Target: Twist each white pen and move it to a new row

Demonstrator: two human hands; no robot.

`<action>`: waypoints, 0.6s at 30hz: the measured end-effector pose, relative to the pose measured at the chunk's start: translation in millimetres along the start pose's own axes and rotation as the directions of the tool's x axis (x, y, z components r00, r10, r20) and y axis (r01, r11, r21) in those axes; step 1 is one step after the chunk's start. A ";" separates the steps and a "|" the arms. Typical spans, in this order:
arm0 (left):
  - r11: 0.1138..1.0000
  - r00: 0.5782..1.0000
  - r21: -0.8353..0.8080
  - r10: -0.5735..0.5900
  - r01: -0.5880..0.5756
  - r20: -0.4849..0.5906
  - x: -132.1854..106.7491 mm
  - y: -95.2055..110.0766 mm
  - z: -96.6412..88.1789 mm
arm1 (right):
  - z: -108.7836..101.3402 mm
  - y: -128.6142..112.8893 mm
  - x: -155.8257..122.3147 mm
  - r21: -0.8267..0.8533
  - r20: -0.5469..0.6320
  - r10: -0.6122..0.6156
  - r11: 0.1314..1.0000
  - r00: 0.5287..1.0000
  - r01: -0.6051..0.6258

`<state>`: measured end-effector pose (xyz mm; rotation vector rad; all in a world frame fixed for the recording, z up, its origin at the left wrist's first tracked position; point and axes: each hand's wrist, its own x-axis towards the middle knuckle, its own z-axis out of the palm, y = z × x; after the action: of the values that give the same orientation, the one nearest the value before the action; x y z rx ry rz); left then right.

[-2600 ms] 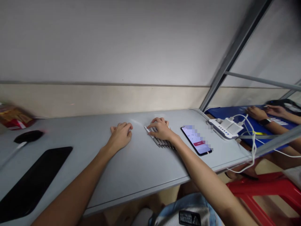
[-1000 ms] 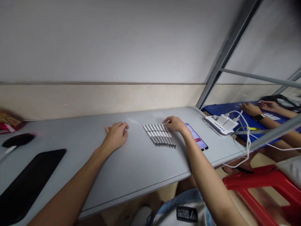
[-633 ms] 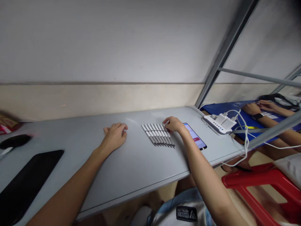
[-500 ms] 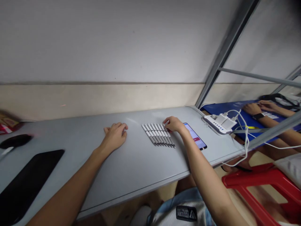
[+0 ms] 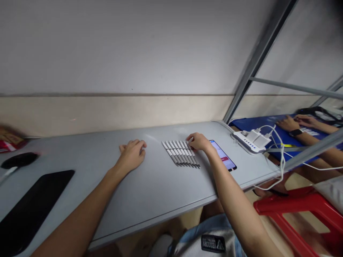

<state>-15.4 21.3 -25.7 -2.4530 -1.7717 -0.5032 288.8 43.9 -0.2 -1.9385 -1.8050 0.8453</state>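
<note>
Several white and grey pens (image 5: 181,154) lie side by side in a slanted row on the grey desk (image 5: 150,192), their metallic ends toward the near edge. My right hand (image 5: 198,141) is at the far end of the row's rightmost pen, its fingers bent and closed around that end; the fingertips are partly hidden. To the left of the pens, my left hand (image 5: 132,154) rests on the desk with loosely bent fingers, some apart, and nothing visible in it. A phone (image 5: 223,157) with a lit screen lies just right of my right hand.
A white power strip (image 5: 248,142) with plugged chargers and cables stands at the desk's right end by a metal frame (image 5: 254,64). A black mat (image 5: 34,210) and a dark oval object (image 5: 19,160) lie left. Another person's hands (image 5: 291,124) and a red stool (image 5: 300,203) are right.
My hands and the pens keep practically the same places. The whole view has shifted very slightly.
</note>
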 end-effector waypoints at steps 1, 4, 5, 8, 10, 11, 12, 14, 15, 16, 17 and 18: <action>1.000 1.000 0.000 -0.002 0.002 -0.003 0.1 0.0 0.2 | -0.2 -0.3 -0.2 -0.005 0.002 0.001 1.000 1.000 -0.001; 1.000 1.000 0.005 -0.007 0.007 -0.013 0.4 0.2 0.9 | -1.2 -1.4 -1.0 -0.019 0.004 0.002 1.000 1.000 -0.002; 1.000 1.000 0.007 -0.007 0.007 -0.012 0.4 0.5 0.8 | -1.6 -1.8 -1.3 -0.025 0.004 0.003 1.000 1.000 -0.003; 1.000 1.000 0.006 -0.011 0.011 -0.002 0.1 1.7 -0.5 | -1.4 -4.2 -3.3 -0.063 -0.018 0.003 0.998 1.000 -0.005; 1.000 1.000 0.003 -0.013 0.013 0.003 -0.1 2.5 -1.6 | 1.3 -8.5 -6.7 -0.122 -0.059 -0.009 0.993 0.998 0.002; 1.000 1.000 0.002 -0.014 0.014 0.001 -0.3 2.7 -2.1 | 4.0 -11.9 -9.3 -0.158 -0.081 -0.014 0.987 0.997 0.001; 1.000 1.000 0.001 -0.013 0.013 -0.001 -0.4 2.8 -2.3 | 7.6 -16.4 -12.5 -0.202 -0.106 -0.021 0.979 0.994 -0.001; 1.000 1.000 -0.002 -0.009 0.009 -0.006 -0.4 2.6 -2.0 | 17.5 -27.5 -19.9 -0.255 -0.115 0.006 0.966 0.993 -0.036; 1.000 1.000 -0.002 -0.006 0.006 -0.007 -0.4 2.4 -1.6 | 23.6 -33.7 -23.8 -0.285 -0.116 0.007 0.958 0.993 -0.040; 1.000 1.000 -0.002 -0.005 0.005 -0.008 -0.3 2.1 -1.0 | 30.0 -39.9 -27.4 -0.314 -0.122 0.007 0.948 0.993 -0.045; 1.000 1.000 -0.002 -0.006 0.006 -0.011 -0.2 1.9 -0.4 | 36.6 -45.7 -30.5 -0.337 -0.127 -0.001 0.941 0.992 -0.042; 1.000 1.000 -0.001 -0.008 0.008 -0.015 -0.1 1.6 0.2 | 42.9 -50.8 -33.0 -0.352 -0.125 -0.015 0.936 0.992 -0.031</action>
<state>-13.8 20.7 -25.7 -2.4366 -1.7769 -0.5220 222.1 11.6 5.3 -2.1587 -1.9791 0.4059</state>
